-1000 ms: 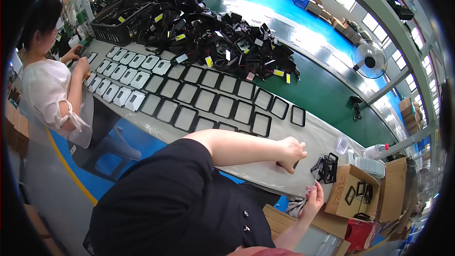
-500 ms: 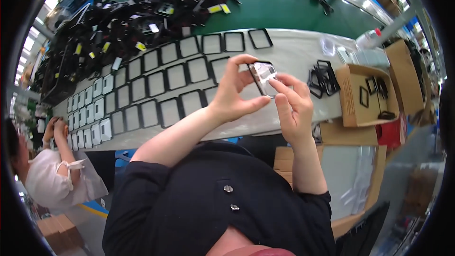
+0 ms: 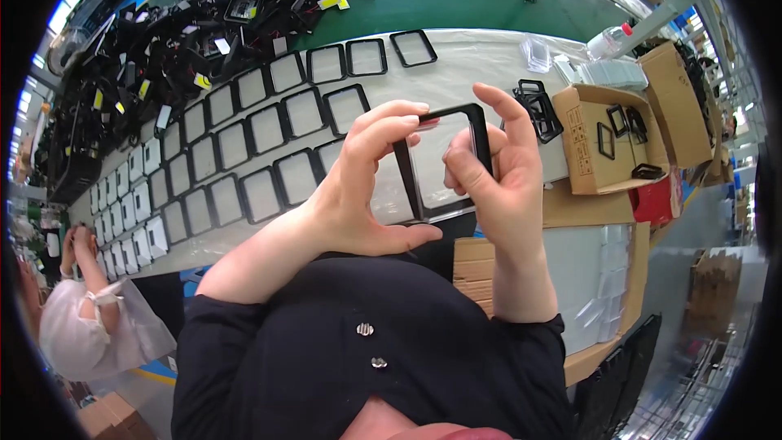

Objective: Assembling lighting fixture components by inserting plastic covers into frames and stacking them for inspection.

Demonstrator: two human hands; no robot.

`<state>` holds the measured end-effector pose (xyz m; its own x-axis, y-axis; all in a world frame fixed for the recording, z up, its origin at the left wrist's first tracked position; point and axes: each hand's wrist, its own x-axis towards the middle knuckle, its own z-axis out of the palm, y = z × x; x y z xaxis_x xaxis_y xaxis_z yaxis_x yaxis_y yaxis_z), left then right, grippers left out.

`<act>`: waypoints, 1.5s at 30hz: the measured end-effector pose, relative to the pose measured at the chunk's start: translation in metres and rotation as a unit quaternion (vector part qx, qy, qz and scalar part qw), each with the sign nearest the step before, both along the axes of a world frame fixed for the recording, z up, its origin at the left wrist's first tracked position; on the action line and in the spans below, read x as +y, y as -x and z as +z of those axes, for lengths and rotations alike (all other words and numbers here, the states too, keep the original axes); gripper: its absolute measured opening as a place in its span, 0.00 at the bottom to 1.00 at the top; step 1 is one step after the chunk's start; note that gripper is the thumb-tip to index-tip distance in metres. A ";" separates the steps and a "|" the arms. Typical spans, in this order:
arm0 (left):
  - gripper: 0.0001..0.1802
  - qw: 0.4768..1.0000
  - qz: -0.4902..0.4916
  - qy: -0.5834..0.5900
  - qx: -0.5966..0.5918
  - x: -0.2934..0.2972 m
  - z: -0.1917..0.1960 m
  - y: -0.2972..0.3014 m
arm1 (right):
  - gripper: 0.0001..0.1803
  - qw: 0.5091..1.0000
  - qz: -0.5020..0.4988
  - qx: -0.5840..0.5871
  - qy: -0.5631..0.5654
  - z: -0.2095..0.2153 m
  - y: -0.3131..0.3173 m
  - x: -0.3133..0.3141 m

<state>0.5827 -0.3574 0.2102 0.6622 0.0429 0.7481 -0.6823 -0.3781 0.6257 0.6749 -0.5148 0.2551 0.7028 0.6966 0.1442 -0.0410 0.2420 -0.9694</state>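
A black rectangular frame [image 3: 482, 134] with a see-through pane is held up, tilted, in front of my chest. My left hand [image 3: 354, 183] grips it from the left, fingers at its top edge and thumb beneath its lower edge. On the other side, my right hand [image 3: 505, 175] closes about the right edge. Its thumb bends over the pane and one finger points up, apart from the frame. What its curled fingertips touch is partly hidden. Beyond my hands, similar black frames [image 3: 265, 130] lie in rows on the pale-covered table [image 3: 456, 73].
White rectangular pieces [image 3: 147, 195] line the table's left end, near a co-worker [image 3: 102, 318]. Black parts and cables [image 3: 204, 41] are heaped behind. To the right are loose black frames [image 3: 538, 110], an open cardboard box [image 3: 582, 147], a bottle [image 3: 607, 42] and a carton of clear pieces [image 3: 595, 277].
The held frame has come nearer to me and turned so that its pane shows more openly. My right fingers have shifted from resting on the pane to curling at its right side, one finger raised.
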 end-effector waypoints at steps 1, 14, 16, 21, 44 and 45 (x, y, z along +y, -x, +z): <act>0.57 1.000 0.023 -0.022 -0.002 -0.002 0.001 0.002 | 0.34 1.000 0.005 -0.002 0.009 0.002 0.003 -0.001; 0.64 0.988 0.066 -0.139 -0.002 0.003 0.022 0.013 | 0.36 0.997 -0.005 -0.058 0.041 0.011 0.000 -0.009; 0.57 0.992 0.078 -0.094 -0.008 -0.003 0.015 0.011 | 0.35 0.998 -0.003 -0.040 0.044 0.012 0.002 -0.008; 0.51 0.995 0.083 -0.056 -0.016 -0.006 0.007 0.010 | 0.35 0.999 0.012 0.009 0.043 0.005 0.002 -0.010; 0.59 0.980 0.061 -0.146 0.117 -0.002 0.004 0.001 | 0.35 0.998 -0.003 0.045 0.053 -0.029 -0.016 -0.018; 0.59 0.980 0.060 -0.146 0.118 -0.002 0.004 0.001 | 0.35 0.998 -0.004 0.046 0.053 -0.029 -0.016 -0.018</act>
